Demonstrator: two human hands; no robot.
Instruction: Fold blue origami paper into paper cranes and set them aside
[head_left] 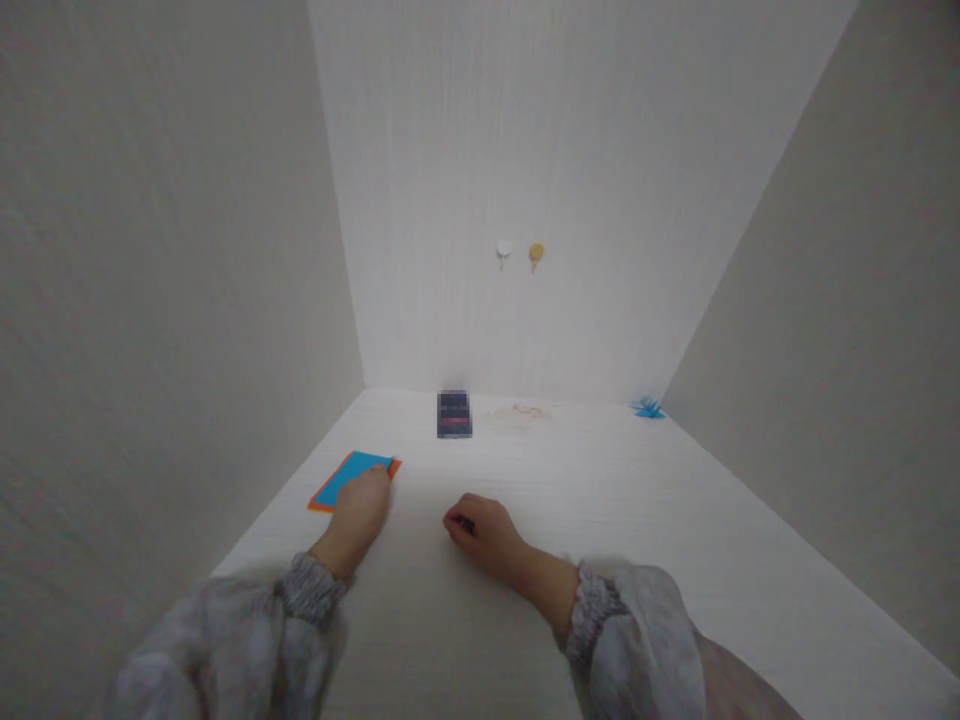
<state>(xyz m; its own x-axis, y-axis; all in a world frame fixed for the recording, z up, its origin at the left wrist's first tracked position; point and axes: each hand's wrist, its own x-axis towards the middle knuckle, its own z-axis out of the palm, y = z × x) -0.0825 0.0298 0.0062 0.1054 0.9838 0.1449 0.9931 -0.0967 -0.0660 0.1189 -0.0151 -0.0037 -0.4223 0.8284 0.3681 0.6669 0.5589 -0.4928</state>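
A small stack of paper squares, blue on top with orange below (346, 478), lies on the white table at the left. My left hand (361, 508) rests flat on its near right corner, fingers stretched out over the paper. My right hand (480, 530) lies on the bare table to the right of the stack, fingers curled under into a loose fist; whether anything is inside it is hidden. Both arms wear grey patterned sleeves.
A small dark blurred object (454, 414) stands near the back wall. A folded blue paper figure (648, 408) sits at the back right corner. Two hooks, white (503, 251) and yellow (536, 253), hang on the back wall. Walls close in on both sides of the table (637, 520).
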